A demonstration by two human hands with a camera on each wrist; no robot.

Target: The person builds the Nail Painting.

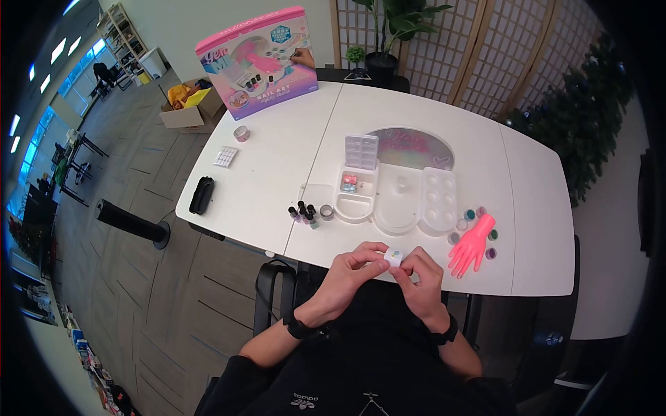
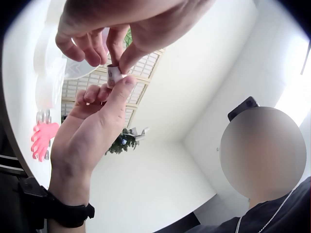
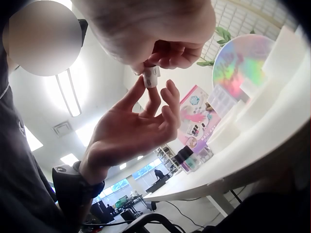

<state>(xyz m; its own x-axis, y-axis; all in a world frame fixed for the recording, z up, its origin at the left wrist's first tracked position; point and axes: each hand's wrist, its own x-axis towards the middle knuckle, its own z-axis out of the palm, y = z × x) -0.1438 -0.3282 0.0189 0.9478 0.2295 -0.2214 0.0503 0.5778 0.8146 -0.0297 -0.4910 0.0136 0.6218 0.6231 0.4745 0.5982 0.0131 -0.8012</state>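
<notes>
A small white piece with printed marks is held above the table's front edge, between both hands. The left hand pinches it from one side with thumb and fingers. From the other side the right hand pinches it, fingers curled. In the left wrist view the small piece looks curved, with fingertips of both hands on it. The right wrist view shows the piece between the fingertips, with a dark printed mark on its side.
On the white table are a white tray set, small dark-capped bottles, a pink model hand ringed by little pots, a black case, a white sheet and a tall box.
</notes>
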